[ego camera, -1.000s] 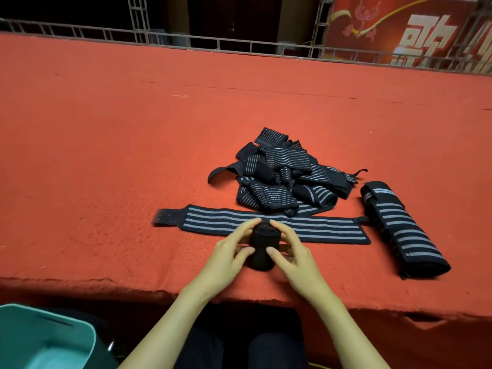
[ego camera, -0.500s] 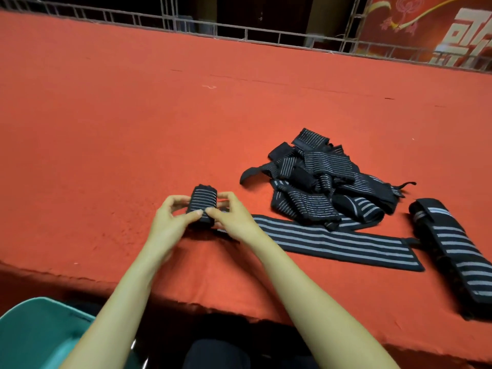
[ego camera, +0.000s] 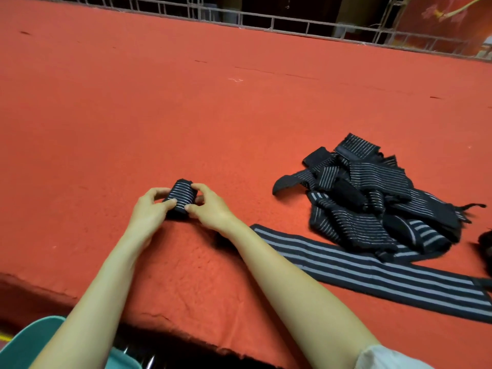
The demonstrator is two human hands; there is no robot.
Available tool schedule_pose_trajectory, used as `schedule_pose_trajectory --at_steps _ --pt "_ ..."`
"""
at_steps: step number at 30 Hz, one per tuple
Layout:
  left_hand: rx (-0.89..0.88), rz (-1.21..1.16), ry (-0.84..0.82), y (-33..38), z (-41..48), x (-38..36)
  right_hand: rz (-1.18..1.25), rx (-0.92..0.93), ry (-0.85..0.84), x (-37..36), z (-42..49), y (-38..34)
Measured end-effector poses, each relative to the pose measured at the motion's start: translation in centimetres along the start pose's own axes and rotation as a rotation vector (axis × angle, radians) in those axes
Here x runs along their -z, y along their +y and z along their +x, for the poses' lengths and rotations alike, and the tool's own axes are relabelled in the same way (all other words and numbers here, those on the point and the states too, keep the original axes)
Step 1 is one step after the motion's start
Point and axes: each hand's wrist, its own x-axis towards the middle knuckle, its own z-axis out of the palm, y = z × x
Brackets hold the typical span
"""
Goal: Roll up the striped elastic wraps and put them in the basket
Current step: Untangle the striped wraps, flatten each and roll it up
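Observation:
A small rolled-up black wrap with thin white stripes (ego camera: pixel 181 198) sits between my two hands just above the red carpet. My left hand (ego camera: pixel 150 211) grips its left end and my right hand (ego camera: pixel 210 209) pinches its right end. A long flat wrap with broad grey stripes (ego camera: pixel 372 270) lies stretched out to the right of my right forearm. Behind it is a tangled pile of several striped wraps (ego camera: pixel 370 198). The teal basket (ego camera: pixel 32 339) shows at the bottom left, below the carpet's edge, partly hidden by my left arm.
The red carpet surface (ego camera: pixel 186 107) stretches far back to a metal railing (ego camera: pixel 266 20). Its front edge (ego camera: pixel 159 318) drops off near me. A dark object (ego camera: pixel 486 243) is cut off at the right border.
Both hands carried the rolled wrap from the middle of the flat wrap to the left, off it. The view has swung left, so the pile now sits further right.

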Motion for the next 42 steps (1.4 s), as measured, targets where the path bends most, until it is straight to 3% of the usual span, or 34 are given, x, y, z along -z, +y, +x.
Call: schedule_pose_trajectory --at_steps 4,9,13,19,24,29,35,38,42 --pt "-0.057 0.133 0.036 0.0 -0.2 -0.1 -0.127 0.060 0.046 -0.6 0.4 0.6" --pt "-0.260 0.421 0.195 0.6 -1.2 -0.8 -0.196 0.099 0.026 -0.2 -0.1 1.2" --pt "-0.377 0.555 0.223 1.4 -2.7 -1.7 -0.271 0.162 0.007 1.5 -1.6 1.0" --pt "-0.652 0.526 0.046 3.4 -7.2 -6.3 -0.614 0.326 0.228 8.1 -7.4 2.8" --pt "-0.781 0.424 -0.132 6.0 -11.7 -12.6 -0.619 0.331 0.429 14.6 -14.6 7.1" --pt "-0.773 0.508 -0.312 6.5 -15.0 -18.0 -0.588 0.183 0.579 19.7 -21.1 12.4" --pt "-0.638 0.821 -0.435 5.0 -16.3 -21.1 -0.532 -0.187 0.697 22.1 -26.4 17.8" --pt "-0.664 0.786 -0.427 5.0 -16.2 -21.5 -0.522 -0.163 0.683 22.6 -26.7 18.5" --pt "-0.671 0.508 -0.392 7.0 -16.0 -22.7 -0.429 -0.055 0.686 23.3 -25.0 16.8"
